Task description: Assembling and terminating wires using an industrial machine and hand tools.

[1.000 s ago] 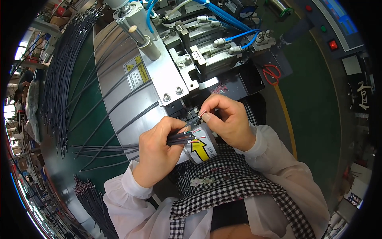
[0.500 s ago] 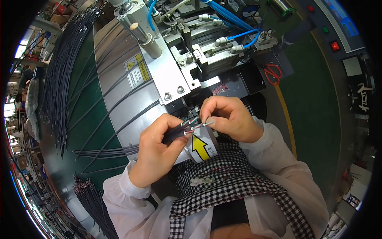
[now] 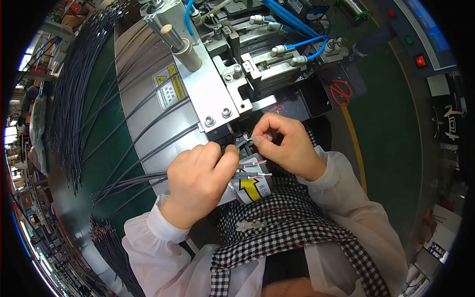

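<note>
My left hand [image 3: 200, 171], back upward, is closed around several dark grey cables [image 3: 245, 175]. Their stripped ends, with thin red, white and green wires, stick out to the right past my fingers. One cable end points up toward the metal clamp area [image 3: 241, 139] at the machine's front edge. My right hand [image 3: 284, 146] pinches the thin coloured wires [image 3: 250, 140] of that end between thumb and forefinger. The contact between that cable and the clamp is too small to make out. Below the bundle sits a rounded cover with a yellow arrow [image 3: 249, 187].
The machine [image 3: 198, 84] carries pneumatic cylinders and blue air hoses [image 3: 284, 20]. More cables lie over its metal plate [image 3: 148, 104] and in bundles [image 3: 69, 114] on the green table. Red-handled scissors [image 3: 340, 92] lie beside a black bin [image 3: 315, 96]. A control panel [image 3: 420, 49] stands at right.
My left hand has rolled over so its back faces up, and the bundle's ends have swung right. One cable end is now apart from the bundle, its wires pinched by my right hand.
</note>
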The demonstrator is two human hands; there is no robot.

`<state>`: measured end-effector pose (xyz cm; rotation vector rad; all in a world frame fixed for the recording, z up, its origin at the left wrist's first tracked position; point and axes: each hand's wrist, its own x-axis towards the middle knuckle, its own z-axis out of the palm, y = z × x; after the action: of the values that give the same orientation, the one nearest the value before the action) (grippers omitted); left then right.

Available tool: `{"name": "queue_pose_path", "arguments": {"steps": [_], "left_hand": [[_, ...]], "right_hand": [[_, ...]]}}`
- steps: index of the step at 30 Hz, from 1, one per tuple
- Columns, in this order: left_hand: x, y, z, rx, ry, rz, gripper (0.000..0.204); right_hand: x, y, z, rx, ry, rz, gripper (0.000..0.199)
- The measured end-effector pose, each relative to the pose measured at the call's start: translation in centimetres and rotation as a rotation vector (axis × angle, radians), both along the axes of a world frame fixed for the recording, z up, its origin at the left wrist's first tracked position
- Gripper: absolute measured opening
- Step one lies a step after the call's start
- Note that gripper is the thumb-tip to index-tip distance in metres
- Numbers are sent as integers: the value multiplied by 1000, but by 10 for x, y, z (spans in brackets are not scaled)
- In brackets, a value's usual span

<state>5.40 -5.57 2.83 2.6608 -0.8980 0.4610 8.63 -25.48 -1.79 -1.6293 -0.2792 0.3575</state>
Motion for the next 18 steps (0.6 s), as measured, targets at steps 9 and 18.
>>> {"name": "queue_pose_path", "arguments": {"steps": [9,18], "left_hand": [[3,-6,-3,5,86,59,21],[4,-6,-7,-62,140,69,24]], "right_hand": [[1,5,-11,-37,-39,-58,6],[2,4,-13,-40,5,-64,6]]}}
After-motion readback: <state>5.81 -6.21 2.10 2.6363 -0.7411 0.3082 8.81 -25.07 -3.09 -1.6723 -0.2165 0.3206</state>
